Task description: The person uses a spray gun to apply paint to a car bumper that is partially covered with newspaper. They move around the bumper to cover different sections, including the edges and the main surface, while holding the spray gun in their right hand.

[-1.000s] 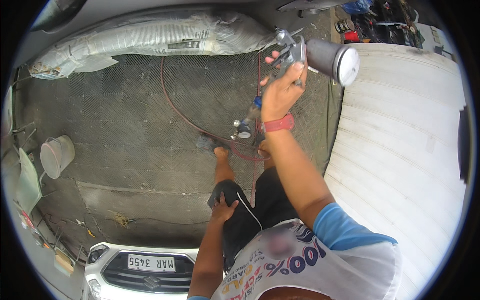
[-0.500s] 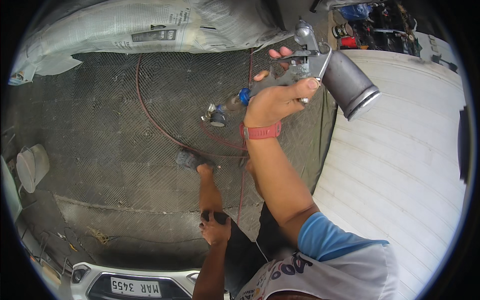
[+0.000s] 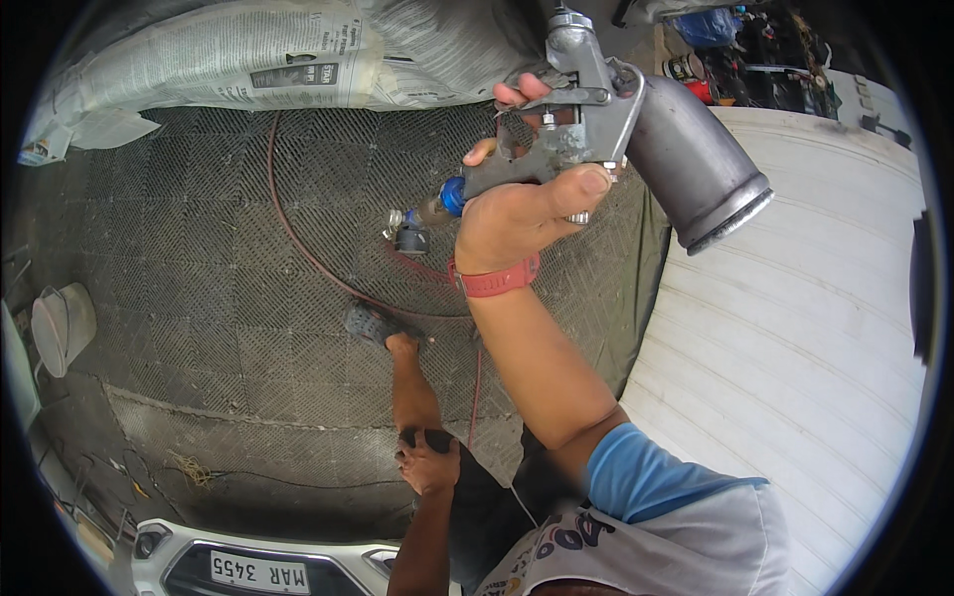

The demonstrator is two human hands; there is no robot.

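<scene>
My right hand (image 3: 525, 217), with a pink watch at the wrist, is closed around the grip of a metal spray gun (image 3: 571, 139). Its grey cup (image 3: 696, 159) tilts down to the right, over the white ribbed surface. Index and middle fingers lie at the trigger side, and the thumb presses along the body. A blue-ringed fitting with a small black gauge (image 3: 410, 239) hangs at the handle's end, joined to a reddish air hose (image 3: 298, 233). My left hand (image 3: 429, 462) rests on my bent knee, its fingers spread and holding nothing.
Newspaper-like masking sheets (image 3: 298, 60) cover a large shape at the far side. A white ribbed panel (image 3: 785, 348) lies at the right. On the left stands a white bucket (image 3: 64, 330); a car's front (image 3: 348, 561) is near the lower edge. Clutter fills the far right corner.
My right hand has brought the spray gun a little left, and the gun looks larger and closer. The fitting and gauge shifted left with it. My left hand stays on the knee.
</scene>
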